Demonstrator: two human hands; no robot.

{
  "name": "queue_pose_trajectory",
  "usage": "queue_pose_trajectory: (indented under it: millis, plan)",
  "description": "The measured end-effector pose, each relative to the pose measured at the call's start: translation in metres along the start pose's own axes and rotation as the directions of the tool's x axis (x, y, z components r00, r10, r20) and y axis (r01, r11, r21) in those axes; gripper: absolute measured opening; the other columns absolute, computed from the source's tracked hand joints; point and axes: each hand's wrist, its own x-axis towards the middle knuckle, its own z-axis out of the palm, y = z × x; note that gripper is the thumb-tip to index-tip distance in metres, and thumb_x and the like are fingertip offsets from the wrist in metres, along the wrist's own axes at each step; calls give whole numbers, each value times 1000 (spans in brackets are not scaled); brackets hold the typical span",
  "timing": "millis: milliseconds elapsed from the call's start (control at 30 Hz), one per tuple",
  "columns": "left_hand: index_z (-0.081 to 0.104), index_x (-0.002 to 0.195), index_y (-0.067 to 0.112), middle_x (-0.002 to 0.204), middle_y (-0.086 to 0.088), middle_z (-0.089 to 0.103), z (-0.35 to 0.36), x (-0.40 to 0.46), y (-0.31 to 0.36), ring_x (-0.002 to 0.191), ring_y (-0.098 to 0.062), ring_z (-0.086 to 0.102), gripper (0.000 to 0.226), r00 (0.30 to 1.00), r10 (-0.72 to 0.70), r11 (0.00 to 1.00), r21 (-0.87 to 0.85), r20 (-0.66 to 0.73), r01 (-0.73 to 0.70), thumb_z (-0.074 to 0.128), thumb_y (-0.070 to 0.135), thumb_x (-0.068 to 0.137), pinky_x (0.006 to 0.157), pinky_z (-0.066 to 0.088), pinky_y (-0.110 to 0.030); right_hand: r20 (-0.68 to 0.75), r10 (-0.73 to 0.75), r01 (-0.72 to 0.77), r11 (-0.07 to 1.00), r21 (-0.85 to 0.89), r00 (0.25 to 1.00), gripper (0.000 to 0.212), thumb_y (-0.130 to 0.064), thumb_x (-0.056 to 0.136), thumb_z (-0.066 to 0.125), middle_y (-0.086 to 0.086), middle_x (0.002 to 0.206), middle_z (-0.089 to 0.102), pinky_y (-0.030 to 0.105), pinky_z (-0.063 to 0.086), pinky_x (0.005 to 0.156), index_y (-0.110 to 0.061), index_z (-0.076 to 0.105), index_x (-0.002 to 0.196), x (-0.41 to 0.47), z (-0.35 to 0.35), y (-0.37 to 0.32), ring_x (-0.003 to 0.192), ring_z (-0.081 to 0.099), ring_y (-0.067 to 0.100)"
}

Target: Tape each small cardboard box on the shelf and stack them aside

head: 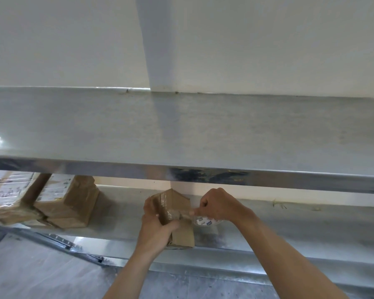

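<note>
A small brown cardboard box [175, 203] stands tilted on the lower steel shelf [289, 225], with clear tape shining across its near face. My left hand [158, 225] grips the box from the left, thumb pressed on the taped edge. My right hand [218, 206] holds a roll of clear tape [205, 221] just right of the box; a short strip runs from the roll to the box. Most of the roll is hidden under my fingers.
A stack of taped boxes with white labels [58, 201] sits at the left end of the lower shelf. The upper steel shelf [203, 130] juts out above my hands, its front lip [203, 172] close over them. A grey floor lies below.
</note>
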Motion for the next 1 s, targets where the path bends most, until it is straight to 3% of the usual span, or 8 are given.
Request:
queue_pose_trajectory:
  millis: [333,467,567,667,733,800,900,1000]
  plan:
    - [18,136,46,123,11,51,5,4,-7,109,-12,58,85,983,-118,958,-245,142,151,76,12,85,72,51,-19,14,98,-97,993,-74,995,68,-74,68,73,8,64,66,29,45,58,-6,69,69,1,-17,13,56,56,12]
    - [14,151,39,128,0,59,9,8,-17,112,-22,63,107,946,-231,880,-366,226,302,80,25,68,84,54,-32,18,115,-111,981,-160,993,66,-73,70,72,7,65,67,32,49,61,-7,67,66,5,-9,11,57,58,14]
    - [20,150,32,124,-6,62,4,12,-17,106,-25,66,103,920,-258,856,-372,295,359,75,25,62,76,55,-30,27,114,-105,971,-214,993,62,-72,72,72,-1,60,59,30,47,62,-10,67,65,7,-1,3,58,56,13]
    - [25,150,30,124,-6,61,-6,13,-17,107,-25,65,101,905,-292,902,-227,308,368,76,34,62,81,56,-32,19,117,-110,967,-231,993,62,-74,71,70,-3,57,56,27,43,58,-14,61,59,8,4,-5,57,54,11]
    - [26,154,31,135,-7,53,-15,15,-13,122,-30,55,106,925,-301,953,27,230,303,76,48,63,99,48,-37,22,106,-98,967,-235,994,60,-73,73,70,-4,55,53,27,42,58,-16,56,56,8,8,-13,57,53,12]
    - [20,155,32,146,-12,33,-15,13,-5,135,-36,36,93,951,-286,930,273,120,245,72,41,79,107,35,-39,42,96,-83,963,-256,994,59,-71,76,69,-4,57,55,30,48,64,-16,58,58,9,11,-21,60,56,14]
    - [13,156,20,146,-17,27,4,7,18,136,-37,30,75,980,-194,917,364,50,163,56,22,95,114,31,-42,46,98,-82,960,-267,994,60,-73,75,68,-6,56,53,31,49,67,-19,54,54,8,8,-23,61,54,12]
    - [-4,158,15,152,-20,21,38,7,30,137,-39,26,84,979,-198,850,487,-55,200,48,40,98,112,28,-47,48,94,-78,960,-269,994,53,-70,79,67,-7,59,56,31,52,71,-22,60,59,5,6,-26,68,58,15]
